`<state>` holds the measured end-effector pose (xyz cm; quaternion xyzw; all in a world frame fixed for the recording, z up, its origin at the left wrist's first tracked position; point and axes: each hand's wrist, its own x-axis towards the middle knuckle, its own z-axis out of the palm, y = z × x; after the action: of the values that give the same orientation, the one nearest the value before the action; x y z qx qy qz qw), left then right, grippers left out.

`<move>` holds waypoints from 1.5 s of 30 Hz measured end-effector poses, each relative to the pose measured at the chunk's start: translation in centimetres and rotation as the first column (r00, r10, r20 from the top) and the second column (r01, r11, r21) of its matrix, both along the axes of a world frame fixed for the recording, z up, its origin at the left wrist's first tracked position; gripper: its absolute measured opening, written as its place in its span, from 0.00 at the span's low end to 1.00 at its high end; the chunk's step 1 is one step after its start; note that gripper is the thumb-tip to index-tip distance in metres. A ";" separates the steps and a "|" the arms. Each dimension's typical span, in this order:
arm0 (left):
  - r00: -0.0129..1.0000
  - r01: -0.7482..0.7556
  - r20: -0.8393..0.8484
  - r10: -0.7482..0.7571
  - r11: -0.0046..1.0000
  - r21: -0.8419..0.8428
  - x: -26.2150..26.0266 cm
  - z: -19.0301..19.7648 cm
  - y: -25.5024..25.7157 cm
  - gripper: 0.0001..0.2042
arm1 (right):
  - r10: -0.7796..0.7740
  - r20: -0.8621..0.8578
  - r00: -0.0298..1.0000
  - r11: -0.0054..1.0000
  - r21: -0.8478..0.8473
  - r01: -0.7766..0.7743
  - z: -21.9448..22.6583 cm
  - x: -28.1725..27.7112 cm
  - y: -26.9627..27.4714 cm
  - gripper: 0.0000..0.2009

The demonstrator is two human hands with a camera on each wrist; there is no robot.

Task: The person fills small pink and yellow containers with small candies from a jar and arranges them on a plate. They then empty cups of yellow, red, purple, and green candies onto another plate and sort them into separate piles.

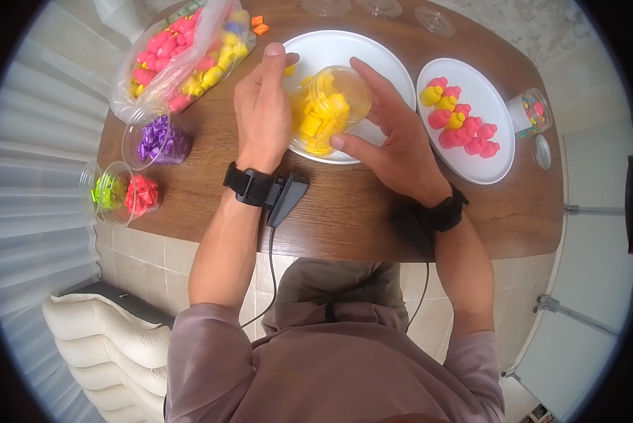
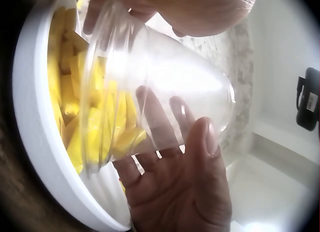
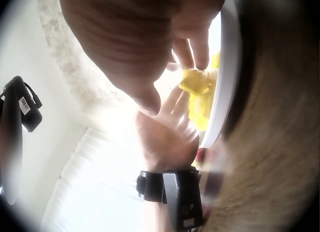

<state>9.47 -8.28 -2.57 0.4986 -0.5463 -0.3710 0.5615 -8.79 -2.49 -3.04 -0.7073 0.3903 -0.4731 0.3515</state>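
Note:
A clear plastic cup [image 2: 170, 76] is upside down and tilted over a big white plate [image 1: 394, 60]. Yellow folded pieces [image 1: 315, 125] lie on the plate under its mouth and some are inside the rim. My right hand [image 1: 395, 127] holds the cup, thumb on the near side and fingers behind the far side. On the cup's left stands my left hand [image 1: 263, 106], palm toward it and fingers extended forward. In the right wrist view the left hand [image 3: 167, 139] has straight fingers beside the cup; glare washes out part of that edge.
To the left, clear cups hold purple pieces [image 1: 163, 141], green pieces [image 1: 110, 192] and red pieces [image 1: 142, 194]. Behind them is a plastic bag [image 1: 189, 56] of pink and yellow figures. At right stand an oval plate [image 1: 499, 155] of similar figures and a jar [image 1: 535, 113].

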 end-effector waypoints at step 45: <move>0.210 0.355 -0.972 -0.106 0.934 -0.025 5.2 0.4 -1.6 0.32 | -0.254 0.087 0.963 0.967 0.017 0.254 -0.9 0.0 0.6 0.35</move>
<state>14.62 -9.88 -2.15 0.1336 -0.1153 -0.7302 0.6601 -8.83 -1.86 -3.91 -0.6288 0.4631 -0.5441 0.3068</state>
